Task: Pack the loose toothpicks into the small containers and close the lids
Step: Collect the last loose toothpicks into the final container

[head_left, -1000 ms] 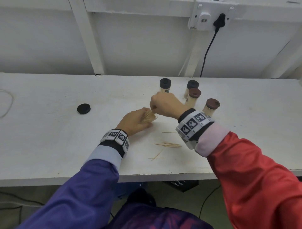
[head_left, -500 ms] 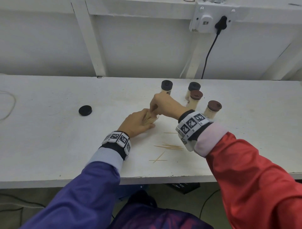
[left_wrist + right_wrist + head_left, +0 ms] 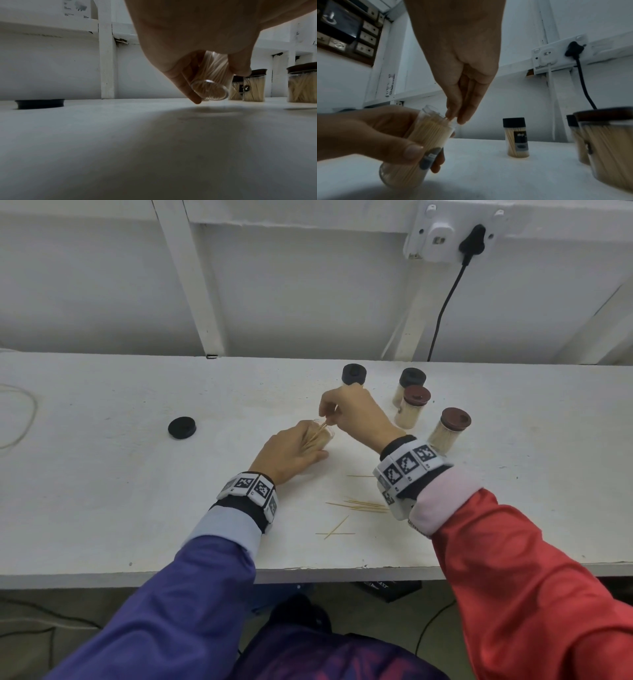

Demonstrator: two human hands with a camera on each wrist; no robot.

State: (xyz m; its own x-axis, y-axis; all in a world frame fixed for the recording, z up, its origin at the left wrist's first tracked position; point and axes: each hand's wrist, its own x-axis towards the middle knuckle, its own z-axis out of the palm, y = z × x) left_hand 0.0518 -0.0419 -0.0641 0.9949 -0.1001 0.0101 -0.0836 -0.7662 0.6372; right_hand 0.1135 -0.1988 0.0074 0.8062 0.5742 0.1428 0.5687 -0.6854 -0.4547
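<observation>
White worktable [image 3: 102,491] against a white panelled wall [image 3: 102,285]; wall socket [image 3: 442,232] upper right with black plug [image 3: 474,239], its cable [image 3: 445,306] dropping behind the table edge; thin pale cord loop [image 3: 20,419] at far left; dark switch panel [image 3: 346,29] in right-wrist view.

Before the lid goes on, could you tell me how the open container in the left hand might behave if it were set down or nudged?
The open container looks tall and narrow, so it may tip easily. Lidless and packed with toothpicks, it would probably spill them. Its clear round wall looks smooth, so on its side it could roll; the left hand holds it tilted.
</observation>
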